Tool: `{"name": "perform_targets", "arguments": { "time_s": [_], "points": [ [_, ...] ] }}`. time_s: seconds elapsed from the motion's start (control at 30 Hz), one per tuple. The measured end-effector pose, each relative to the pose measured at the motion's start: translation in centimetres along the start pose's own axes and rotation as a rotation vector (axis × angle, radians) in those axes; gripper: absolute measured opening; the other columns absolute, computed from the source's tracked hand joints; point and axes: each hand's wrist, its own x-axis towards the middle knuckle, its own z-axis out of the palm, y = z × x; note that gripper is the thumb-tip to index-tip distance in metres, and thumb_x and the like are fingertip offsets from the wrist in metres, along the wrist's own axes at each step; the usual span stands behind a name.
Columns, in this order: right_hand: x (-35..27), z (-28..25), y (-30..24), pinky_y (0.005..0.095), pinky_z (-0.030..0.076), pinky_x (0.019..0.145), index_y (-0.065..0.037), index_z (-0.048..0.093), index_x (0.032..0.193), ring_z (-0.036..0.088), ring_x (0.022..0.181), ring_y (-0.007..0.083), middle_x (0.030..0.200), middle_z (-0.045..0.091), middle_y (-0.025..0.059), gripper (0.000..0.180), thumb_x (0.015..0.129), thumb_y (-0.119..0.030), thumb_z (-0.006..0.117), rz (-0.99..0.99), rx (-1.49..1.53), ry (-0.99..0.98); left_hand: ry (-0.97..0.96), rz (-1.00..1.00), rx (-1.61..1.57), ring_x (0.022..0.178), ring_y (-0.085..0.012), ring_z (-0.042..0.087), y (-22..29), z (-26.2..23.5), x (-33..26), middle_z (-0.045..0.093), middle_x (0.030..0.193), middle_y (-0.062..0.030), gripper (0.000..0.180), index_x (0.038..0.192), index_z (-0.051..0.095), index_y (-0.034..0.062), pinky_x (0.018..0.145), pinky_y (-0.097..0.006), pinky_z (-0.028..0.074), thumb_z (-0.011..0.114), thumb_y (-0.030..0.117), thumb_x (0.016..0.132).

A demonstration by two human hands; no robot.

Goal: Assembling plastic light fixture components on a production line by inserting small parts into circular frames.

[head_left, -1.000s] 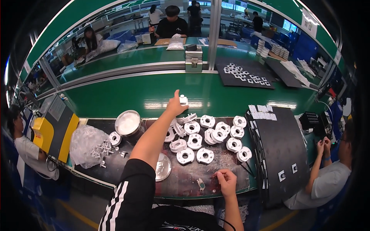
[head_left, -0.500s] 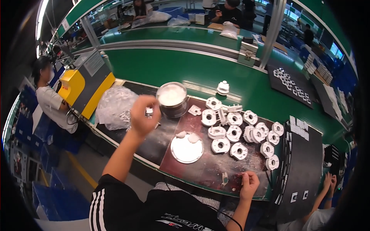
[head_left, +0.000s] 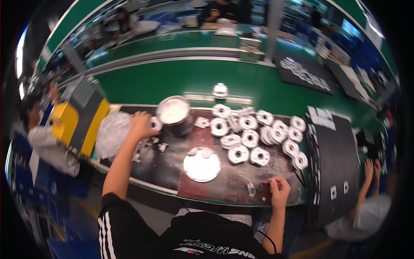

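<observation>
The left hand (head_left: pixel 140 124) is stretched out far to the left over the dark surface (head_left: pixel 170 166); its fingers are curled together around a small white ring part (head_left: pixel 155 123), which sits at the right edge of the hand, toward the metal bowl (head_left: pixel 173 110); the grip looks closed on this part, though motion blur makes the fingertips unclear. Just to the left of the hand lies a clear plastic bag (head_left: pixel 111 133) with more pale pieces inside, and a few loose small parts (head_left: pixel 152 145) lie on the surface just below the hand. The right hand (head_left: pixel 279 190) rests near the front edge of the surface, fingers bent together; whether it holds something small I cannot tell. The group of white ring parts (head_left: pixel 258 134) lies to the right of the bowl, between the two hands but nearer to the right one; a round white plate (head_left: pixel 202 165) stands in the middle, in front of the person. The held part lies well apart from this group, across the bowl, so the left arm is the one nearer to the bag side.
</observation>
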Motion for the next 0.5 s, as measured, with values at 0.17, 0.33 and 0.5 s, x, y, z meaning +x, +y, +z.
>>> {"name": "perform_targets", "arguments": {
  "time_s": [0.17, 0.33, 0.5],
  "points": [
    [-0.7, 0.4, -1.4, 0.0223, 0.049, 0.066, -0.001, 0.074, 0.099, 0.061, 0.073, 0.0047, 0.086, 0.071, -0.0003, 0.010, 0.100, -0.010, 0.069, -0.039, -0.015, 0.089, 0.619, 0.169, -0.063, 0.107, -0.0394, 0.064, -1.3, -1.8, -0.7, 0.071, 0.107, -0.0161, 0.073, 0.131, 0.065, 0.0060, 0.097, -0.053, 0.044, 0.086, 0.038, 0.068],
    [-3.3, -4.7, -7.9, 0.0210, 0.042, 0.057, -0.001, 0.074, 0.094, 0.058, 0.067, 0.0048, 0.084, 0.072, 0.0016, 0.005, 0.094, -0.006, 0.073, -0.324, -0.396, 0.339, 0.528, 0.170, -0.691, 0.127, -0.0287, 0.056, 7.0, -10.5, -8.8, 0.057, 0.138, -0.0151, 0.076, 0.142, 0.053, -0.0011, 0.113, -0.040, 0.039, 0.082, 0.004, 0.072],
    [-4.0, -13.9, -12.0, 0.0323, 0.048, 0.067, -0.004, 0.074, 0.102, 0.061, 0.075, 0.0187, 0.090, 0.068, 0.0066, 0.013, 0.092, -0.012, 0.073, -0.266, -0.830, 0.856, 0.202, 0.536, -0.848, 0.114, -0.0322, 0.064, 18.2, -9.9, -14.0, 0.065, 0.125, -0.0169, 0.076, 0.134, 0.059, -0.0013, 0.101, -0.043, 0.050, 0.084, 0.014, 0.065]
  ]
}}
